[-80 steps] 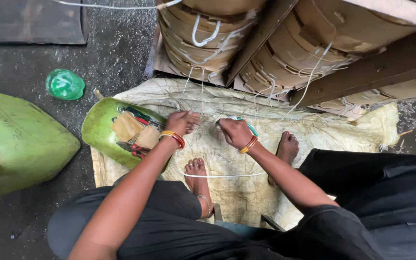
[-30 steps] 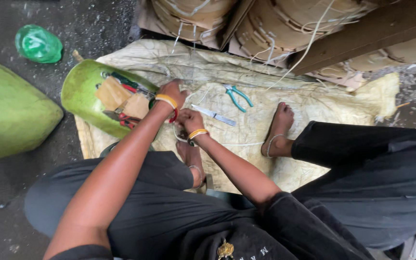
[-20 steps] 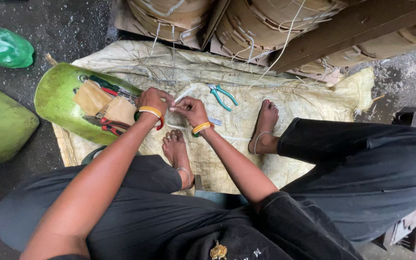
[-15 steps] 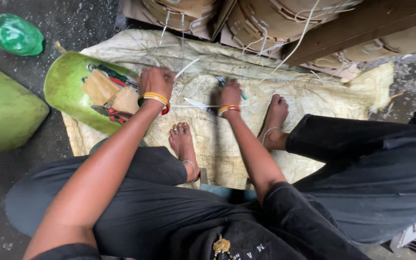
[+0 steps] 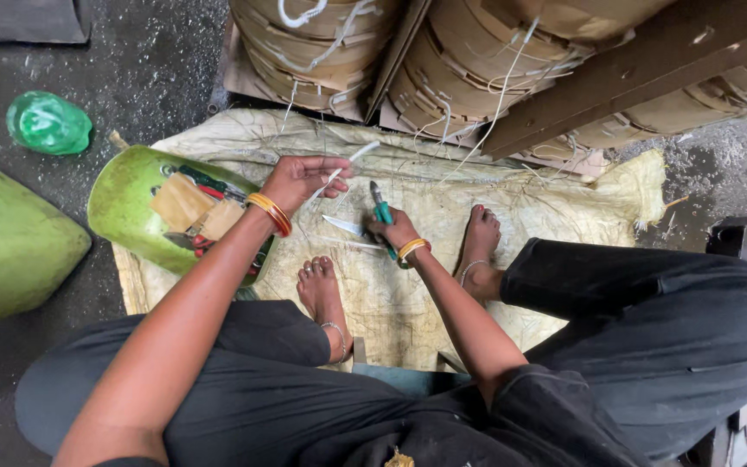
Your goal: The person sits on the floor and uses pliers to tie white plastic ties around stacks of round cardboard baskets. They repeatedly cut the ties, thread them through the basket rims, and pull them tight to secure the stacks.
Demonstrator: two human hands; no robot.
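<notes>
Stacks of round bamboo baskets are standing behind one pale woven sack that is lying spread on the dark, gritty floor. One person is sitting on it, both bare feet resting on the sack. One green curved tray is lying at the sack's left edge, holding tools and tan blocks; one crumpled green bottle is lying well apart on the floor. The left hand is pinching one thin white strip between its fingers, raised above the sack. The right hand is closing around one pair of green-handled pliers, beside a flat blade on the sack.
</notes>
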